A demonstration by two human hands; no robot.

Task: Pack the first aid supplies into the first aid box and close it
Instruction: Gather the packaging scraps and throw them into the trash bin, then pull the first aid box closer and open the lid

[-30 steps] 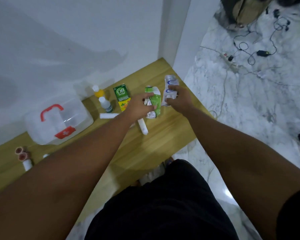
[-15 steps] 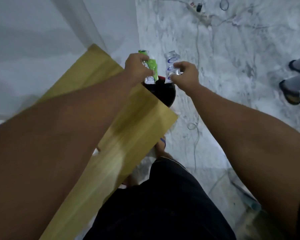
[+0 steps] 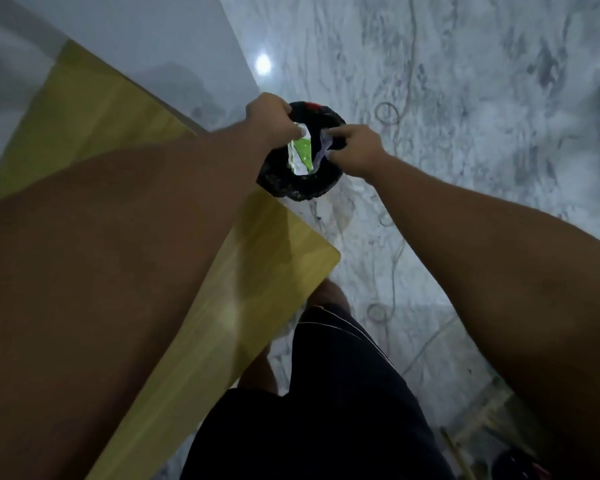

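Observation:
My left hand (image 3: pixel 272 123) pinches the top of a green and white wrapper (image 3: pixel 300 157), which hangs down into a black bin (image 3: pixel 291 192). My right hand (image 3: pixel 357 150) pinches a crumpled white wrapper (image 3: pixel 321 150) over the same bin. Both hands are above the bin's mouth, close together. The bin stands on the floor just past the end of the wooden table (image 3: pixel 125 126). The first aid box and the other supplies are out of view.
The marble floor (image 3: pixel 465 98) spreads to the right, with thin cables (image 3: pixel 388 112) lying on it. A white wall (image 3: pixel 146 36) runs behind the table. My black shorts (image 3: pixel 326 410) fill the bottom middle, close to the table's corner (image 3: pixel 333 258).
I turned from the tabletop to the bin at its end. Both hands carried their wrappers off the table and lowered them into the bin's mouth. The box and supplies left the view.

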